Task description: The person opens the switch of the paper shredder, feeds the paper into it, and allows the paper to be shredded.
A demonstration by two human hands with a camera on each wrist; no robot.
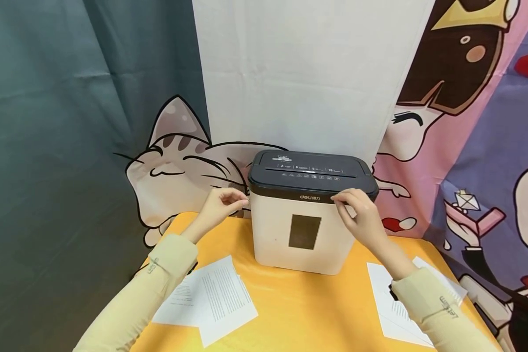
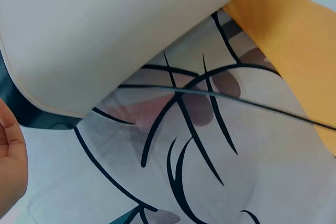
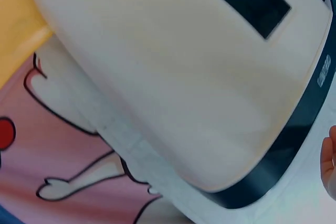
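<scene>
Shredder (image 1: 305, 209), boxy, white, dark-lidded, long axis crosswise; left hand (image 1: 218, 207) beside left end, right hand (image 1: 362, 216) in front; both loosely curled, empty.

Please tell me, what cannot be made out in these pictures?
Text on the left papers: too small, head view.
Part of the right papers: behind the right sleeve, head view.
Inside the shredder: window too dark, head view.
Most of the left hand: cut by the left edge, left wrist view.
Most of the right hand: cut by the right edge, right wrist view.
</scene>
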